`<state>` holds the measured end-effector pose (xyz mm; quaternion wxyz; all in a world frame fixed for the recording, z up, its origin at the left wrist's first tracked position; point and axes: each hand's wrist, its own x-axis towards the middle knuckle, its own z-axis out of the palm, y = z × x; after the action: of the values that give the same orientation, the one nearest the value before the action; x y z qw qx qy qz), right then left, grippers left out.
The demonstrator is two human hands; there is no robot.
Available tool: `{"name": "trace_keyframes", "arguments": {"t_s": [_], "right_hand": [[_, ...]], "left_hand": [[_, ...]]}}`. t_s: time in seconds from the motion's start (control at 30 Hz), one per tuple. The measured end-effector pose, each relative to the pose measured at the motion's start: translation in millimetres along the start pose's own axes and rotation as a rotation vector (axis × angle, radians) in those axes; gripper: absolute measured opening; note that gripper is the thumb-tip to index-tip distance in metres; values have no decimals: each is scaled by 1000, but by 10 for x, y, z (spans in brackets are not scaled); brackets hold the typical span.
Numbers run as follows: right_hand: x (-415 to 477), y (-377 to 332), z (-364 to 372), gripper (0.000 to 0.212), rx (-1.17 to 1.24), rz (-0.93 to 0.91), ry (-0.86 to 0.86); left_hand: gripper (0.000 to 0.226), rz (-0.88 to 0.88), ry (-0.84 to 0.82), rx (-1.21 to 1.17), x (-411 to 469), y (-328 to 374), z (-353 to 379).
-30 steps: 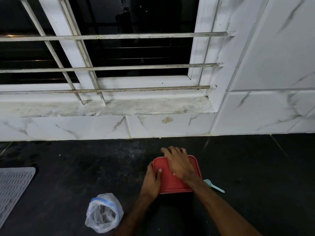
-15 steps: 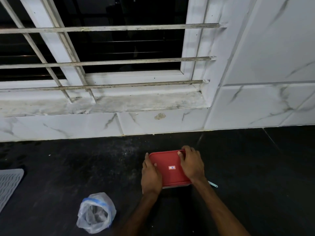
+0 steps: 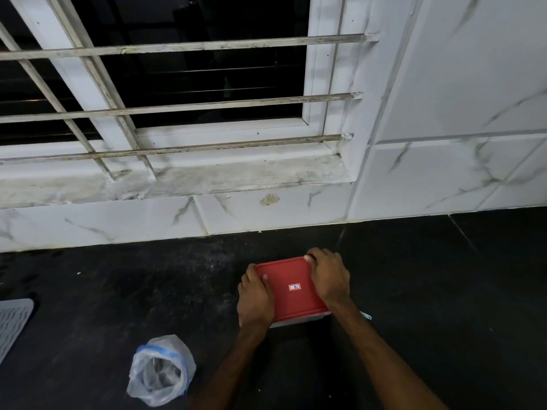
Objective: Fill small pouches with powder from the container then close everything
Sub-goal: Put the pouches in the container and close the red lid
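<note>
Late stage, by the look of it. Red lid [image 3: 291, 287] sits on the container [image 3: 299, 320], which stands on the dark worktop [image 3: 148, 291] toward its near edge, a little right of middle. Only a pale strip of the container's body shows below the lid.

Left hand [image 3: 256, 300] lies flat over the lid's left edge, fingers spread, thumb on top. Right hand [image 3: 330, 276] covers the far right corner, fingers curled over the rim. Both press rather than grasp; likely snapping the lid shut. Cannot tell whether every edge is seated.

Plastic bag [image 3: 161, 369] with a blue band stands well left of the container, near the worktop's front edge. Mouth looks gathered; contents unclear, no pouches made out inside. Pale scoop handle [image 3: 366, 315] pokes out just behind the right forearm.

Worktop black, speckled with light dust. Ridged white mat [image 3: 13, 324] at the left edge. Behind: white marble-veined tiles [image 3: 444, 184], grimy sill [image 3: 236, 176], barred window [image 3: 183, 105], dark outside.
</note>
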<state>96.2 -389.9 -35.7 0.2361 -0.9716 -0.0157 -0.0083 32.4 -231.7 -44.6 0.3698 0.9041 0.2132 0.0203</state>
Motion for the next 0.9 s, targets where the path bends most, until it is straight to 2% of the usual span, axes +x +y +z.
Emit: {"name": "trace_keyframes", "arguments": {"t_s": [0.2,0.33,0.47,0.73,0.9], "right_hand": [[-154,-33,81,46,-40,12,-131],[-145,-34,114,61,-118,0,-165],[-142,-8,160,66,-134,-14,-165],[-125,-3,243,65,-102,-14,-114],[-85,-15,214,50,25,-1,-85]], "left_hand": [[48,51,-16,23,-4,-76,4],[63,403,30,377,35,-128,66],[76,514,-37,530,81,-191,90],[84,519,-146,483,140,-209,42],[80,550,-214,369,311,-216,-24]]}}
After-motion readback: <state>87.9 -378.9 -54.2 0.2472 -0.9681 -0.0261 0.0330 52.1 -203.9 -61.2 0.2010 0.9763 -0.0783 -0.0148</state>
